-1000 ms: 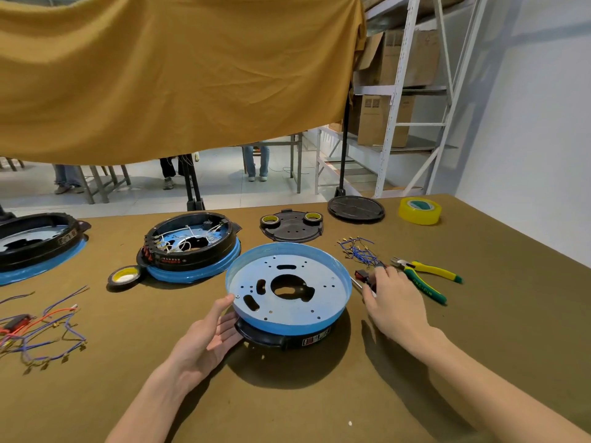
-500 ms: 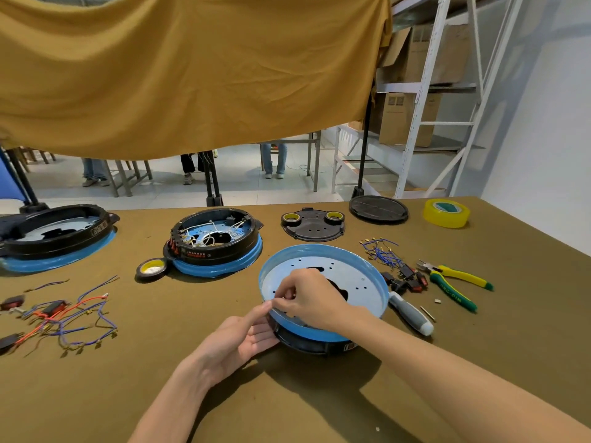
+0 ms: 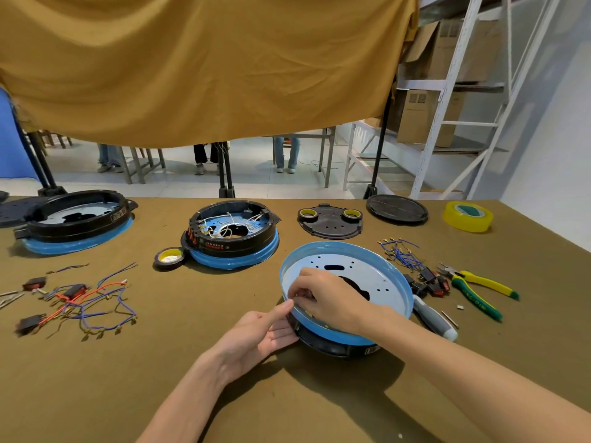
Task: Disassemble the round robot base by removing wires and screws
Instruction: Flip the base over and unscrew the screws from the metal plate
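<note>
Round robot base (image 3: pixel 367 276), upturned, on olive-brown surface (image 3: pixel 160 378), both hands at its near-left rim.
Right hand (image 3: pixel 326 298): fingers curled and pressed together over the blue rim, pinching something too small to identify. Left hand (image 3: pixel 256 337): palm up, fingers relaxed, thumb touching the rim. Right of base: screwdriver (image 3: pixel 435 321) touching it, black switches (image 3: pixel 428 282), blue wires (image 3: pixel 399 251), green-yellow pliers (image 3: pixel 476 289). Left of base: second wired base (image 3: pixel 230 235), tape roll (image 3: pixel 169 259).
</note>
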A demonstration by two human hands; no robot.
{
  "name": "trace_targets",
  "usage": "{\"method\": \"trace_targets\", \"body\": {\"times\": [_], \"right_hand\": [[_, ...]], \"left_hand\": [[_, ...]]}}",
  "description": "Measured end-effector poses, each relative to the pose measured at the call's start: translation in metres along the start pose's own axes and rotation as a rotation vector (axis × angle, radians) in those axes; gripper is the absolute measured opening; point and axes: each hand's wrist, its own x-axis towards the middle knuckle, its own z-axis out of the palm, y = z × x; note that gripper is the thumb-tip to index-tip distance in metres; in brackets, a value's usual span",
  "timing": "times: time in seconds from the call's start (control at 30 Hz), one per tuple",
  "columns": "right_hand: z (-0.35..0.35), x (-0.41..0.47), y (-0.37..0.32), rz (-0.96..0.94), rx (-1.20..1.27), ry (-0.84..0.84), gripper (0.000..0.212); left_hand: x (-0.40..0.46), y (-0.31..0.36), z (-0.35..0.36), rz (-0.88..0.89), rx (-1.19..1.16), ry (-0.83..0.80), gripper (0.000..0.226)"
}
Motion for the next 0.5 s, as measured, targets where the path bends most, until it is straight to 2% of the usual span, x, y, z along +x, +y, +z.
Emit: {"method": "trace_targets", "body": {"times": [0.17,0.33,0.5], "right_hand": [[0.0015,-0.0037,0.0013,0.077,0.21,0.044,0.017],[0.0038,-0.0001,0.0005,0.125,0.216,0.044,0.006],[0.0106,-0.0038,0.0032,0.097,0.119,0.042,0.01]], "left_hand": [[-0.0023,-0.0013,-0.0051,0.007,-0.019,-0.074,0.077],[-0.0028,-0.0004,-0.0083,-0.022,-0.111,-0.084,0.059],[-0.0033,0.0002,-0.0064,-0.017,-0.109,-0.071,0.056]]}}
